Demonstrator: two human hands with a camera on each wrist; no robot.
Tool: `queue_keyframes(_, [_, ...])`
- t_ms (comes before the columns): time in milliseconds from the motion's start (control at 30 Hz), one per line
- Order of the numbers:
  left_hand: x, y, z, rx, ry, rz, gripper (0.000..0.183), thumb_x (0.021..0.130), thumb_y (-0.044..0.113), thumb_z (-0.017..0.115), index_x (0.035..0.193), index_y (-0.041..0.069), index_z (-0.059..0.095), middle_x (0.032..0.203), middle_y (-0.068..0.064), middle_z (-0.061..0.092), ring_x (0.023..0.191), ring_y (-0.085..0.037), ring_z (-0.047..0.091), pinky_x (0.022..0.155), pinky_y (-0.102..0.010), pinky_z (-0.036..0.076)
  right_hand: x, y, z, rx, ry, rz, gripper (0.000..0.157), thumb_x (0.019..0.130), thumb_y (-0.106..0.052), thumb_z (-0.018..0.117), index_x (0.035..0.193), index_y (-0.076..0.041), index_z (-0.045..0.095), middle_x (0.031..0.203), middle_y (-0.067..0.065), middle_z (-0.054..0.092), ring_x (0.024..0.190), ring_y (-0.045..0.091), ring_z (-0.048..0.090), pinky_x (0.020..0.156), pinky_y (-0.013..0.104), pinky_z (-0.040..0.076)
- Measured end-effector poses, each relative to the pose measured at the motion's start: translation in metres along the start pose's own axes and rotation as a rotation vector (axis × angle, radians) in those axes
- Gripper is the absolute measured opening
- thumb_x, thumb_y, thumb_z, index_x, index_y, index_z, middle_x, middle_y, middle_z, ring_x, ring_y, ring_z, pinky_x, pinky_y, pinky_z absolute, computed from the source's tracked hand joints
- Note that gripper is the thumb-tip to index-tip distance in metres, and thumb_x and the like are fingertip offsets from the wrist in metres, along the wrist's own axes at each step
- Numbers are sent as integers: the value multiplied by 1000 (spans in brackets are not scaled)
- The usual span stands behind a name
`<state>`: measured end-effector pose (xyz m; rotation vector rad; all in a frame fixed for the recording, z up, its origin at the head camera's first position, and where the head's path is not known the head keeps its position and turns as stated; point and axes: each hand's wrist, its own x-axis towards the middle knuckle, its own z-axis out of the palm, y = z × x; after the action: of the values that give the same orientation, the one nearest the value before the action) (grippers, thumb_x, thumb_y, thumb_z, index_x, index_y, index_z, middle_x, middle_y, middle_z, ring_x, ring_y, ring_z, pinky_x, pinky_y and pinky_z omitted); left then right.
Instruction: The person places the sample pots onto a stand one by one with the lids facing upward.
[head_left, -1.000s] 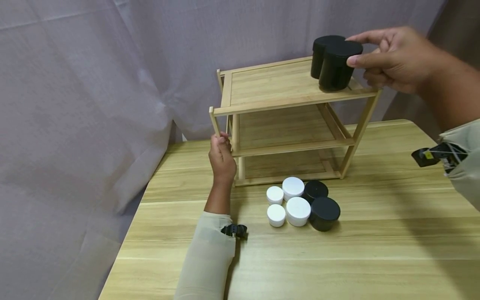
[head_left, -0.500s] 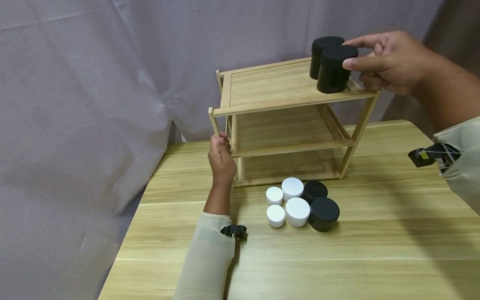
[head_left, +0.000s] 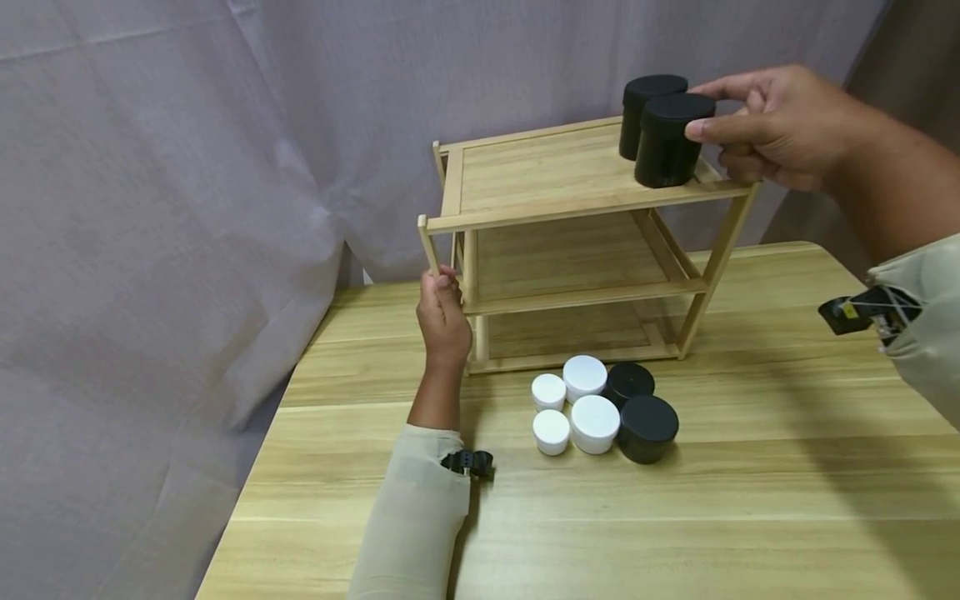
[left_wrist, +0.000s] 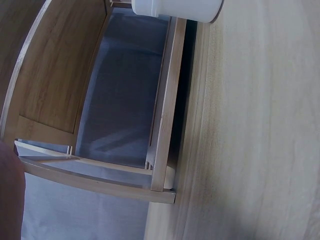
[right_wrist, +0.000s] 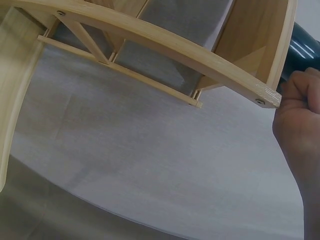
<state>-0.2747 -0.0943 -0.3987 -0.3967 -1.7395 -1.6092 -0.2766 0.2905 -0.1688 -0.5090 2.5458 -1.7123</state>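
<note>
A three-tier wooden shelf rack (head_left: 551,171) stands on the table. My left hand (head_left: 444,321) grips its front left post between the top and middle tiers. At the top tier's right end, my right hand (head_left: 787,129) pinches a tall black jar (head_left: 666,150) near its lid, thumb in front and index finger behind. The jar's base is at the front rail. Just behind it stands a second tall black jar (head_left: 632,125), partly hidden. In the right wrist view my right hand (right_wrist: 300,117) is at the frame's edge beside the dark jar (right_wrist: 304,47).
In front of the rack several lidded jars stand close together on the table (head_left: 750,500): small white jars (head_left: 551,432), larger white jars (head_left: 596,425) and short black jars (head_left: 648,427). A grey curtain (head_left: 187,208) hangs behind and to the left.
My right hand has moved slightly left and down with the tall black jar, whose base has come down onto the top tier's front edge. My left hand stays on the post.
</note>
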Motion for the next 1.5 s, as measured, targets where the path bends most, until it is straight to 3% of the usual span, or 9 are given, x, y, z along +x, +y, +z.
queue_keyframes(167, [1, 1, 0, 1, 13, 0, 84, 108, 66, 30, 116, -14, 56, 82, -5, 48, 68, -4, 42, 62, -20, 39, 1, -2, 0, -30, -7, 3, 73, 109, -9, 65, 172, -12, 29, 49, -3, 34, 47, 24, 25, 53, 43, 20])
queue_keyframes(267, [1, 0, -1, -2, 13, 0, 84, 108, 65, 30, 116, -15, 55, 83, -2, 48, 68, -4, 42, 61, -20, 38, 0, -3, -1, -23, 12, 9, 72, 109, -9, 65, 172, -11, 30, 50, -2, 32, 48, 25, 25, 52, 42, 24])
queue_keyframes(533, [1, 0, -1, 1, 10, 8, 82, 109, 62, 29, 116, -15, 55, 82, -8, 48, 68, -5, 41, 61, -20, 38, -7, -1, -2, 0, 37, 44, 78, 109, -10, 65, 174, -11, 22, 51, -2, 29, 50, 25, 21, 55, 42, 21])
queue_keyframes(667, [1, 0, 1, -11, 4, 17, 81, 110, 61, 29, 116, -15, 54, 82, -17, 48, 68, -4, 40, 62, -20, 37, -16, 0, 5, 28, 106, 53, 83, 108, -11, 68, 175, -17, 20, 51, -2, 41, 50, 24, 25, 52, 40, 22])
queue_keyframes(833, [0, 0, 0, -7, 6, 12, 80, 109, 62, 29, 116, -13, 55, 82, -16, 48, 68, -5, 40, 61, -20, 38, -29, -1, 22, 96, 236, 81, 93, 105, -8, 71, 176, -24, 13, 56, -2, 51, 52, 18, 34, 52, 36, 26])
queue_keyframes(967, [0, 1, -1, -6, 1, 8, 79, 108, 63, 30, 115, -13, 55, 82, -16, 49, 68, -5, 41, 62, -20, 39, -37, -3, 38, 246, 372, 88, 95, 100, 2, 72, 175, -26, 20, 60, -3, 58, 54, 16, 36, 53, 35, 22])
queue_keyframes(1133, [1, 1, -2, -5, 18, 21, 79, 109, 61, 31, 115, -14, 55, 80, -13, 48, 68, -4, 41, 62, -20, 39, -43, -9, 56, 470, 541, 48, 87, 91, 13, 76, 163, -21, 43, 62, -1, 60, 55, 15, 38, 50, 29, 28])
queue_keyframes(1300, [1, 2, -3, -12, 15, 23, 80, 109, 61, 31, 115, -15, 55, 80, -9, 47, 67, -4, 40, 61, -20, 39, -52, -10, 70, 480, 610, 35, 77, 87, 12, 82, 152, -18, 54, 58, -2, 48, 52, 13, 33, 49, 25, 36])
queue_keyframes(1500, [3, 2, -3, -11, 14, 16, 80, 109, 62, 31, 115, -13, 55, 82, -3, 48, 67, -4, 40, 62, -20, 39, -58, 0, 85, 434, 582, -63, 73, 88, 12, 81, 151, -14, 55, 54, -2, 43, 47, 13, 28, 46, 29, 23])
